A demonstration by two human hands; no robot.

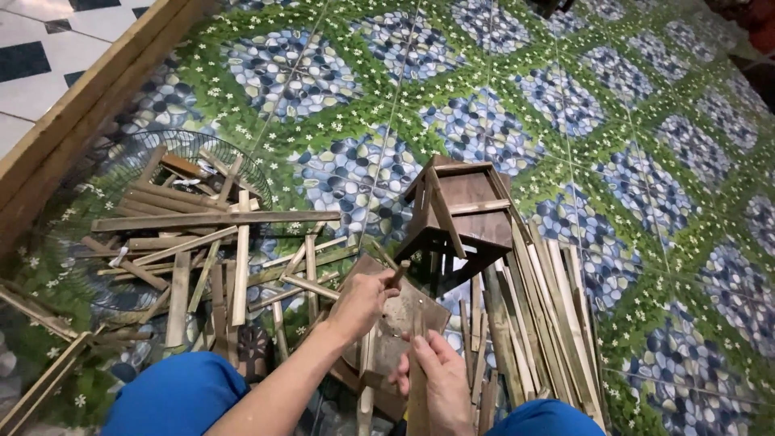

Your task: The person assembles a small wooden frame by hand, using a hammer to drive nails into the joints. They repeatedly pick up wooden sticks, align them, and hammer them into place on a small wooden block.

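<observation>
My left hand (pixel 361 304) is closed around a short brown stick (pixel 398 273) that points up and to the right. Just below it, my right hand (pixel 440 379) grips a narrow upright wooden strip (pixel 418 327). Both hands hover over a flat brown board (pixel 401 311) lying on the floor. Directly behind the board stands a small dark wooden frame (pixel 462 211), shaped like a little stool or house.
Several loose bamboo and wood strips lie in a pile (pixel 202 250) on the left and in a row (pixel 541 315) on the right. A wire fan guard (pixel 246 169) lies under the left pile. A long timber beam (pixel 73 113) borders the patterned tile floor (pixel 565 105). My blue-clad knees (pixel 178 397) are at the bottom.
</observation>
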